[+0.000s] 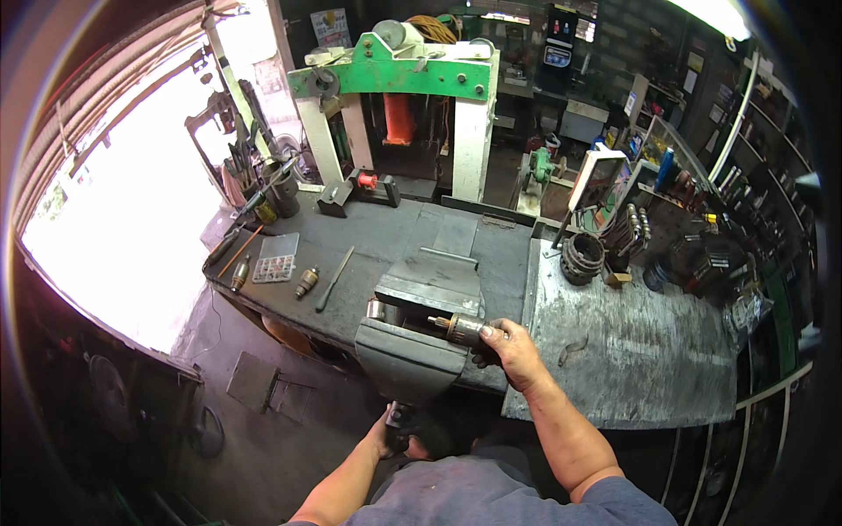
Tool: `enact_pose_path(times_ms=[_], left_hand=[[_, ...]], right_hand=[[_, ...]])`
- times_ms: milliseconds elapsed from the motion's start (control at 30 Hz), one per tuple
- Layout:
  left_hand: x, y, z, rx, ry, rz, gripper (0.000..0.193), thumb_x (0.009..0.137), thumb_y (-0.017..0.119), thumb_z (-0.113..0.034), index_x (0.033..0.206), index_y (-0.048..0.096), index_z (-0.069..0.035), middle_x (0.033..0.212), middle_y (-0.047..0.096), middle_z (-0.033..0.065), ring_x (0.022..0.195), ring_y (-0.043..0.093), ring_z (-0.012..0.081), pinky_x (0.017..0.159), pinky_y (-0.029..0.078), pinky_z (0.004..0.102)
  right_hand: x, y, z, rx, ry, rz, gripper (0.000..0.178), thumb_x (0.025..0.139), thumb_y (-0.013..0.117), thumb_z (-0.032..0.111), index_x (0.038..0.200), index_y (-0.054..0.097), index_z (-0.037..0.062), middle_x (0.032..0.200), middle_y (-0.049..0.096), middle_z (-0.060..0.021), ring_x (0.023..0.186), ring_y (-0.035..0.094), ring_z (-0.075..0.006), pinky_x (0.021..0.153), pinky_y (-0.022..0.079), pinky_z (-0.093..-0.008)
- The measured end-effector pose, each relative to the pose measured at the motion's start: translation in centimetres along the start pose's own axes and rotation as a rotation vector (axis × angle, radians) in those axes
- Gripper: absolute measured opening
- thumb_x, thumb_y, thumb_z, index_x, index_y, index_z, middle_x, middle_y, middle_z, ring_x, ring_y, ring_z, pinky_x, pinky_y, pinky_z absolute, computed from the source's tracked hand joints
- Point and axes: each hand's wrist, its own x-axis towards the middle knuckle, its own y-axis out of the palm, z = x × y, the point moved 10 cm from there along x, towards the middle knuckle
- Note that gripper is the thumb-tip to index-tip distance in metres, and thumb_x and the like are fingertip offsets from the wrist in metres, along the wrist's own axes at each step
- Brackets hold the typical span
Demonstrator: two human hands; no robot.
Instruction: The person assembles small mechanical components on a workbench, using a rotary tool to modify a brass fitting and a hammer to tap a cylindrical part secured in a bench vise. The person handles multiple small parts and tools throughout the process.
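A large grey bench vise (412, 346) stands at the bench's front edge with its jaws apart. My right hand (509, 352) is closed round a cylindrical metal part (463, 329) with a thinner brass-coloured end pointing left. It lies over the gap at the right end of the jaws. At the left end of the gap sits a short shiny metal cylinder (375, 309). Below the vise, my left hand (386, 435) is wrapped round the vise handle by the screw head (400, 414); its fingers are partly in shadow.
Left on the dark bench (351, 230) lie a slim file-like tool (335, 279), two metal parts, one of them a stubby cylinder (307, 282), and a clear compartment box (276, 257). A green-topped press frame (395, 79) rises behind. At right are a metal sheet (631, 351) and a dark ribbed pot (582, 259).
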Motion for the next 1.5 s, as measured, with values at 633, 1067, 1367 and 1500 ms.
enact_pose_path(times_ms=[633,1067,1367,1500], left_hand=[[-0.8,4.7,6.2,0.269,0.627,-0.450,0.040,0.109,0.061,-0.008,0.149,0.063,0.001,0.129,0.076,0.0102,0.110,0.073,0.0224,0.099,0.058,0.0339],[-9.2,17.7,9.3,0.056,0.524,-0.005,0.049,0.109,0.071,-0.024,0.152,0.059,-0.004,0.113,0.075,0.0065,0.094,0.074,0.0158,0.077,0.057,0.0292],[-23.0,23.0,-1.6,0.154,0.965,0.099,0.095,0.084,0.067,-0.004,0.174,0.041,-0.009,0.116,0.075,0.0135,0.095,0.075,0.0208,0.083,0.060,0.0310],[-26.6,15.2,-12.0,0.664,1.100,-0.576,0.088,0.083,0.066,-0.004,0.170,0.051,-0.008,0.112,0.078,0.0160,0.092,0.076,0.0228,0.087,0.061,0.0349]], right_hand=[[2.5,0.8,-0.9,0.012,0.228,0.444,0.044,0.112,0.073,0.036,0.123,0.069,-0.0072,0.099,0.076,-0.0136,0.081,0.076,-0.0224,0.071,0.061,-0.0352],[2.7,1.2,-0.9,0.019,0.156,0.487,0.047,0.111,0.074,0.039,0.119,0.070,-0.0070,0.097,0.076,-0.0127,0.077,0.074,-0.0203,0.068,0.059,-0.0343],[2.8,0.9,-2.2,0.060,0.254,0.477,0.049,0.112,0.072,0.041,0.120,0.069,-0.0071,0.096,0.075,-0.0130,0.077,0.074,-0.0201,0.069,0.060,-0.0347],[2.9,1.1,-2.8,0.076,0.258,0.495,0.049,0.113,0.072,0.044,0.120,0.070,-0.0048,0.097,0.075,-0.0130,0.078,0.074,-0.0214,0.069,0.060,-0.0353]])
